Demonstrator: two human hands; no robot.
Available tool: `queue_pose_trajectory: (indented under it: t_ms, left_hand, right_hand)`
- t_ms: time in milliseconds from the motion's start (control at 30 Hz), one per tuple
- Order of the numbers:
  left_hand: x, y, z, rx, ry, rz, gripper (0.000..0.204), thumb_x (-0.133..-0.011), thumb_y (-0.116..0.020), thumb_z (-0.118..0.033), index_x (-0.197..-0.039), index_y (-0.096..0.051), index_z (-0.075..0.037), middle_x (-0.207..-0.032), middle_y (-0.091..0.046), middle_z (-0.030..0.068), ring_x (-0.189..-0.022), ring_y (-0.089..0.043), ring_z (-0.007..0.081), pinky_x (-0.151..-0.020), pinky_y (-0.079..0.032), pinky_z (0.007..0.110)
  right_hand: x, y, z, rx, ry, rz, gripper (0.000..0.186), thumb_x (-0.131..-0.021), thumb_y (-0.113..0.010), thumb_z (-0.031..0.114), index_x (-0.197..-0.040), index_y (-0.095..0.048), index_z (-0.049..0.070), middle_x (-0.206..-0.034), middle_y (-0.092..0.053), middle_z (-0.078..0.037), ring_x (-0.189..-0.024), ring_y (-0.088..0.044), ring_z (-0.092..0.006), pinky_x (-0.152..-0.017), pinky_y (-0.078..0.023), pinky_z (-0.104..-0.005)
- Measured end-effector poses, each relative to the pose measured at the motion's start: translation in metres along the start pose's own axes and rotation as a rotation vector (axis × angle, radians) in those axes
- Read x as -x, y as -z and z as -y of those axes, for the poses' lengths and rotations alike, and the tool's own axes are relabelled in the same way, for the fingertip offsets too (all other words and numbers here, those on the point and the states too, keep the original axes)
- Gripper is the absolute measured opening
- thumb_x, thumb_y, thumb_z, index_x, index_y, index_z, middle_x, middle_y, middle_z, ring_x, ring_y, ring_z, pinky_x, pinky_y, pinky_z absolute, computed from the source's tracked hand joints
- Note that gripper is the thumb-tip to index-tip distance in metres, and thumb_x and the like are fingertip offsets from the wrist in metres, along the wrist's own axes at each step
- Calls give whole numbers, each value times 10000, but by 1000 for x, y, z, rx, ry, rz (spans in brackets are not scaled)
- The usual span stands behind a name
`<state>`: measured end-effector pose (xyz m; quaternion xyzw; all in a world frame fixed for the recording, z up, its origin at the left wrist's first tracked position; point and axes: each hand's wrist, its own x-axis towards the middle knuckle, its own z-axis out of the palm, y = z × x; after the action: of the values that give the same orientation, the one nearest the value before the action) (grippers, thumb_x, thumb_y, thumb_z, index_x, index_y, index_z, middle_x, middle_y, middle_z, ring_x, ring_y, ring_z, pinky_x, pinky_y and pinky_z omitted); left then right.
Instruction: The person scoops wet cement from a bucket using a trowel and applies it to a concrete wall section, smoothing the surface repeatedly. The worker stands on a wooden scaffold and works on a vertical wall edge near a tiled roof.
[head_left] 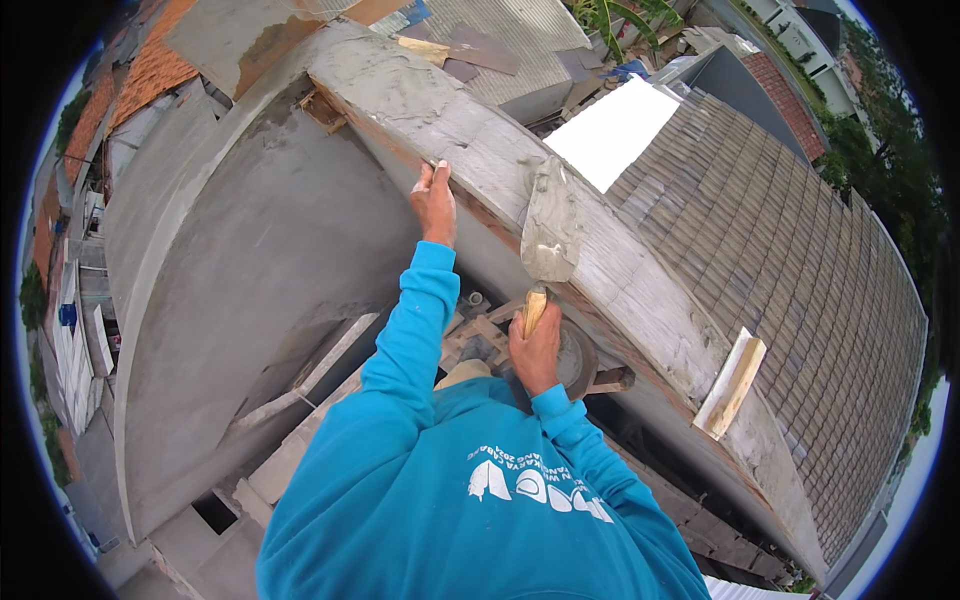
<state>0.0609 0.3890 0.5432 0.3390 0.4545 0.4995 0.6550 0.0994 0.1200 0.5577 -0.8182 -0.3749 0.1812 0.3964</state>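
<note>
Right of our right hand (536, 352) lies one tiled roof (770, 240); nearer, one wall (640, 275). Just beside sits one bucket (574, 362); farther right, one wood block (733, 385) obstructs the wall top. That hand grips one trowel (552, 235) — blade just beyond, over the wall. Our left hand (435, 208) bends at the wall's edge; whether it grips, we cannot tell.

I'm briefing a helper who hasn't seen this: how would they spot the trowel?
Find the long grey wall top running diagonally. Near its middle, the right hand grips the trowel by its handle. Its mortar-smeared blade distinguishes it from the wood lying further down.
</note>
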Motion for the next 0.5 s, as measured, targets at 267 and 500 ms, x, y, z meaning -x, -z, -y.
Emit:
queue_pose_trajectory:
  t_ms: [267, 500]
  left_hand:
    - [5, -8, -5, -48, -65, -73, 742, -967, -617, -220, -1471, -258, 189, -1417, -503, 225, -1302, -460, 221, -1093, -333, 292]
    - [-5, 6, 9, -38, -29, 18, 883, -946, -644, -307, -1532, -146, 125, -1575, -312, 241, -1484, -271, 271, -1213, -143, 422]
  right_hand:
    - [24, 13, -26, 60, -153, 98, 458, -944, -611, 161, -1265, -338, -18, -892, -622, -326, -802, -603, -556, -703, -458, -621]
    - [56, 46, -41, 126, -166, 134, 458, -927, -626, 159, -1257, -352, -3, -853, -637, -312, -759, -625, -529, -653, -480, -597]
